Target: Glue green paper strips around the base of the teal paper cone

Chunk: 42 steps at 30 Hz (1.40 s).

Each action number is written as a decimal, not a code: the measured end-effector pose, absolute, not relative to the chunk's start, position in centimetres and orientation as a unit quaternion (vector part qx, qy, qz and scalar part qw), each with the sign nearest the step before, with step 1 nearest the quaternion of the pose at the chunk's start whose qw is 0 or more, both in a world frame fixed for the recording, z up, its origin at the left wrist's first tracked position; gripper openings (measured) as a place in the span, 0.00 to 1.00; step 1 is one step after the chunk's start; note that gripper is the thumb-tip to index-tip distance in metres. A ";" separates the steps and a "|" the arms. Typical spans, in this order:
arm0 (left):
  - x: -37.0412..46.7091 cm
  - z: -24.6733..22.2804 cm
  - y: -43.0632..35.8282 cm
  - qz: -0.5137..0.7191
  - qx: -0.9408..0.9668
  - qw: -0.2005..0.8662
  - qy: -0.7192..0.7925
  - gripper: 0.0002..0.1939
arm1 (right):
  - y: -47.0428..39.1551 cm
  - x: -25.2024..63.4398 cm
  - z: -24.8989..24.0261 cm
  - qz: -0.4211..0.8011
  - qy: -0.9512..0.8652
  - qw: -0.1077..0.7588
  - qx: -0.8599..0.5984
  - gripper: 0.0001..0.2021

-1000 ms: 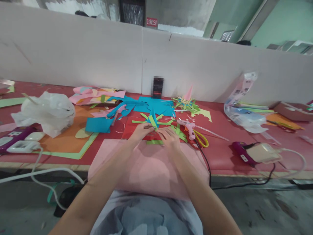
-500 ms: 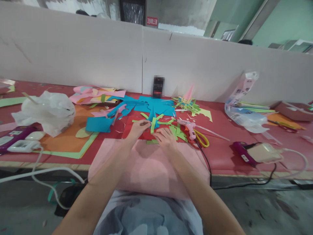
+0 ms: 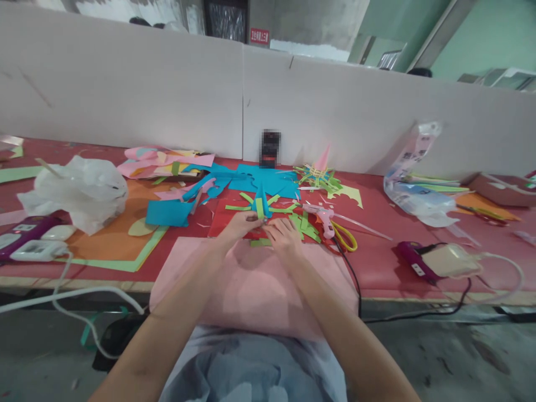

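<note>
A small blue paper cone [image 3: 262, 200] stands on a red sheet [image 3: 218, 220], with light green strips spreading out around its base. In front of the cone, my left hand [image 3: 243, 224] is closed on the lower end of a green paper strip [image 3: 259, 207]. My right hand [image 3: 283, 231] meets it from the right, its thumb and finger pinched at the same lower end of the strip. Just right of my right hand lies a pile of loose green strips [image 3: 307, 226]. A pink glue gun [image 3: 325, 218] rests beyond them.
Pink paper [image 3: 251, 285] hangs over the front edge. Blue sheets [image 3: 272, 181] and a pink cone with green strips [image 3: 321, 164] are behind. A white plastic bag [image 3: 81, 190] lies left, yellow-handled scissors [image 3: 345, 237] right. Power strips [image 3: 419, 262] and cables sit near the edge.
The green strip has moved slightly left and down, and its lower end is now between both hands. My left hand has shifted a little toward me and closer to my right.
</note>
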<state>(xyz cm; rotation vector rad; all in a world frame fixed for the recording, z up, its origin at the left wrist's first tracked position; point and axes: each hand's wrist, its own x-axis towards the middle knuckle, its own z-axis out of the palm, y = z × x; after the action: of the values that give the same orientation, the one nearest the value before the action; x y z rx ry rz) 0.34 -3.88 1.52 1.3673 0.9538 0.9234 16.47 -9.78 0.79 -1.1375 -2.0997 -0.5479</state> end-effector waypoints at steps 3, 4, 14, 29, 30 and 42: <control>0.2 1.4 -3.7 0.424 0.550 0.592 0.409 0.23 | -9.8 16.4 0.8 -0.215 -0.810 0.340 -0.426 0.11; 0.1 1.3 -3.6 0.437 0.535 0.592 0.415 0.23 | -9.8 16.4 0.8 -0.215 -0.813 0.339 -0.421 0.11; -0.6 1.4 -3.1 0.487 0.536 0.488 0.487 0.17 | -9.7 16.5 0.6 -0.193 -0.833 0.321 -0.407 0.12; 0.3 -0.4 -2.0 0.353 0.738 0.166 0.550 0.05 | -9.1 16.4 -0.1 -0.165 -0.851 0.304 -0.397 0.13; 0.4 -0.4 -2.1 0.349 0.738 0.165 0.553 0.05 | -9.1 16.4 -0.1 -0.164 -0.850 0.302 -0.399 0.13; 0.7 -0.2 -2.4 0.327 0.748 0.146 0.559 0.04 | -9.3 16.5 0.1 -0.147 -0.845 0.291 -0.423 0.12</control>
<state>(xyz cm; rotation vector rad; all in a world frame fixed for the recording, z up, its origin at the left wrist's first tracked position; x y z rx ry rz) 0.70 -2.37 -0.20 2.1526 1.6110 0.9414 16.48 -9.33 0.08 -1.1281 -2.2532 -0.3926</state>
